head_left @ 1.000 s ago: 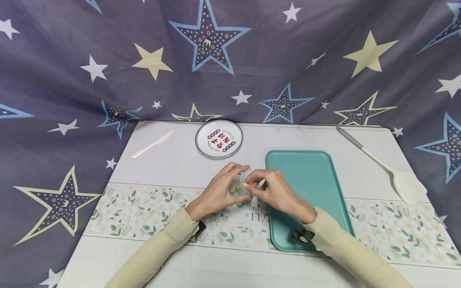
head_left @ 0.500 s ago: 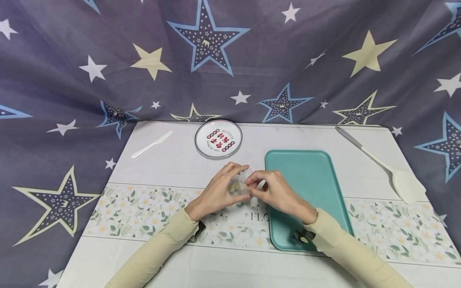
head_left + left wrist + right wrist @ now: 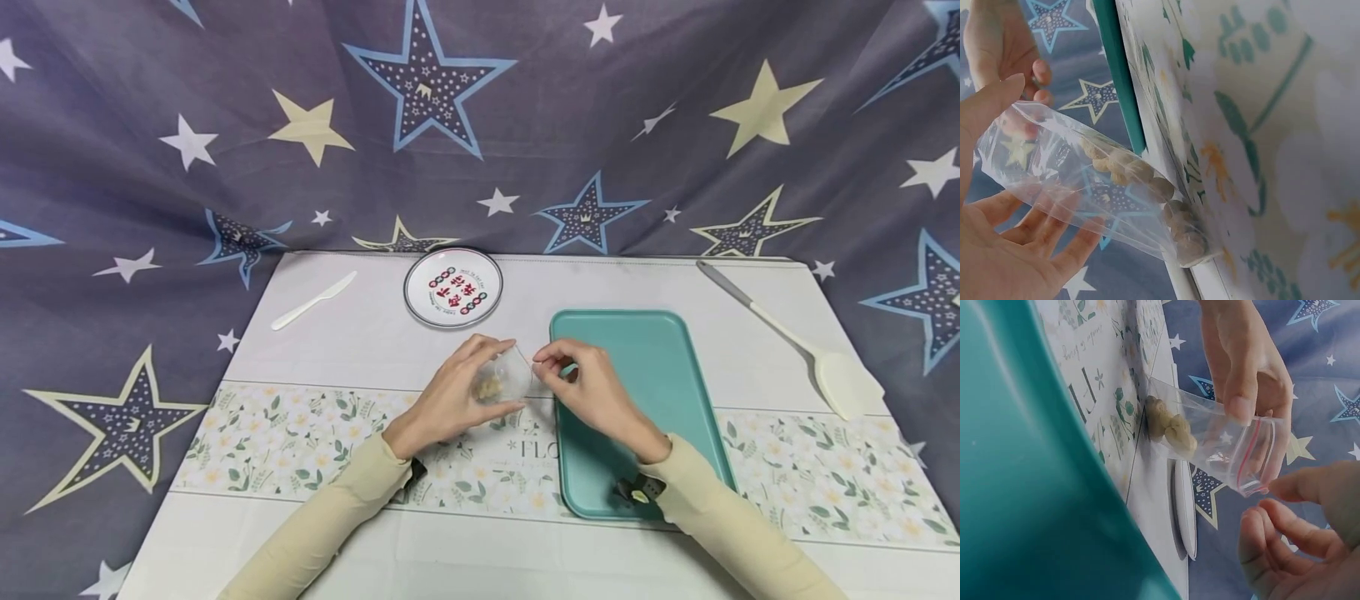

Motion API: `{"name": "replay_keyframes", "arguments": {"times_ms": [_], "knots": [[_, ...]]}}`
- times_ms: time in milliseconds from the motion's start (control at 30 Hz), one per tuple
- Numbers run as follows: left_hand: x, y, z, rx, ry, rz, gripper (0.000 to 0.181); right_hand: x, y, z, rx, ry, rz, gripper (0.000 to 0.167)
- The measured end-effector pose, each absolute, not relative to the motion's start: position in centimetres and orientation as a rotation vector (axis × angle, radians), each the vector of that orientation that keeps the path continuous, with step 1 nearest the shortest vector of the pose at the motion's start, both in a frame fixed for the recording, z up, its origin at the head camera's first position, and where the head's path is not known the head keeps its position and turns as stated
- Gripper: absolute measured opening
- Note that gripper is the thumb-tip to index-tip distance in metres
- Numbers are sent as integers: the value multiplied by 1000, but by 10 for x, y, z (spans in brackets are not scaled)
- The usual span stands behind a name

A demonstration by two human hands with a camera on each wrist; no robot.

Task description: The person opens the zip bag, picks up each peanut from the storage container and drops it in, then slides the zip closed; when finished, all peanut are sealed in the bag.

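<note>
A clear zip-lock bag (image 3: 512, 375) with a red line along its mouth holds several beige, roundish pieces (image 3: 1138, 172), gathered at its lower end. My left hand (image 3: 450, 392) grips the bag, with the thumb on one side and the fingers on the other. My right hand (image 3: 592, 392) has its fingers curled. Its thumb and forefinger tips pinch a corner of the bag's mouth, as the right wrist view (image 3: 1300, 531) shows. The bag hangs slanted just above the floral table cover, and its lower end is near the surface.
A teal tray (image 3: 645, 350) lies under my right forearm. Behind the bag sits a round plate (image 3: 423, 287) with red lettering. A white plastic knife (image 3: 315, 300) lies at back left, and a long-handled white spatula (image 3: 836, 379) at right. A star-printed curtain (image 3: 525, 108) hangs behind.
My right hand has shifted right, from over the bag's mouth to its outer corner, so more of the bag shows. My left hand keeps its grip, almost unmoved.
</note>
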State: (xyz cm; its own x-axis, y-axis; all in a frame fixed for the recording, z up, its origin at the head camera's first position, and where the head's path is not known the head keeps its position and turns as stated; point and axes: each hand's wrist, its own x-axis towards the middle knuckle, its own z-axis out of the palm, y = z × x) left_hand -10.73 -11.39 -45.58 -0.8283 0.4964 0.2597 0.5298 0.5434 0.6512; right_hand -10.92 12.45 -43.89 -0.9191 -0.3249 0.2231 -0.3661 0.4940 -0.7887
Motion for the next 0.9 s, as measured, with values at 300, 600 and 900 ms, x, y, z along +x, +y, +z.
{"name": "replay_keyframes", "arguments": {"times_ms": [300,600,900], "knots": [[-107,-115,-455,-894,-2713,-1196,86,-108,125,-443,591,-2764,1492,17],[-107,-113,-456,-896,-2680,-1201,90,-106,118,-444,606,-2780,1613,28],[-104,-108,-456,-837,-2706,-1161,100,-102,109,-437,666,-2729,1706,31]]}}
